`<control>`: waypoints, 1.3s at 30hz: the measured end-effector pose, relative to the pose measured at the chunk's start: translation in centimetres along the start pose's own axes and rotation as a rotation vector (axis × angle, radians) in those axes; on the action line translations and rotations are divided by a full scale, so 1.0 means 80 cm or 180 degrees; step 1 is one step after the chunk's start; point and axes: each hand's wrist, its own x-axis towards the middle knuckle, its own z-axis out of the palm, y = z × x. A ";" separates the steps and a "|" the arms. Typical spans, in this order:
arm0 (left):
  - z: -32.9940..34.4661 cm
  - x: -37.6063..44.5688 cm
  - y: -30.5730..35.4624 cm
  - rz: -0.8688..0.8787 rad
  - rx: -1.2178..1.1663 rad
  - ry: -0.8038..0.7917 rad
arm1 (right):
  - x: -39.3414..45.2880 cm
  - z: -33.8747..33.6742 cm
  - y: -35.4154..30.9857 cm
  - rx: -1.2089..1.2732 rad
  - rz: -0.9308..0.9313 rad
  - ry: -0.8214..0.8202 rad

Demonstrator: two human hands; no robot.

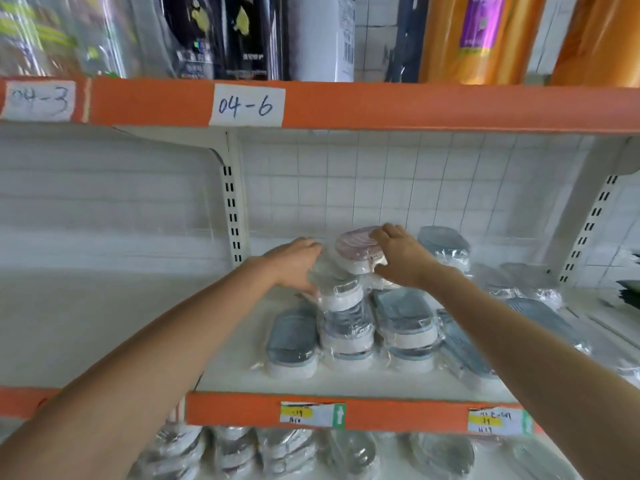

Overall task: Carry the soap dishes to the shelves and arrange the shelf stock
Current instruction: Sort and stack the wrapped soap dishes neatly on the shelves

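A pink-topped soap dish (pixel 356 249) in clear wrap sits on top of a stack of wrapped grey-and-white soap dishes (pixel 346 320) on the middle shelf (pixel 311 379). My right hand (pixel 401 254) grips the pink dish from its right side, fingers curled over the top and thumb below. My left hand (pixel 298 263) holds the stack's left side at the plastic wrap, just below the pink dish. More grey dishes lie beside the stack: one on the left (pixel 292 344), a pile on the right (pixel 405 327).
Further wrapped grey dishes (pixel 443 244) stand at the back right and along the right of the shelf. The orange shelf edge (pixel 381 415) carries price tags. Above, a shelf labelled 04-6 (pixel 247 105) holds bottles and packs. The shelf below holds more wrapped dishes (pixel 284 452).
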 end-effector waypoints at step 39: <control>0.008 0.067 -0.040 0.0196 -0.0354 -0.1022 | 0.080 -0.004 0.053 -0.0143 0.0177 -0.0966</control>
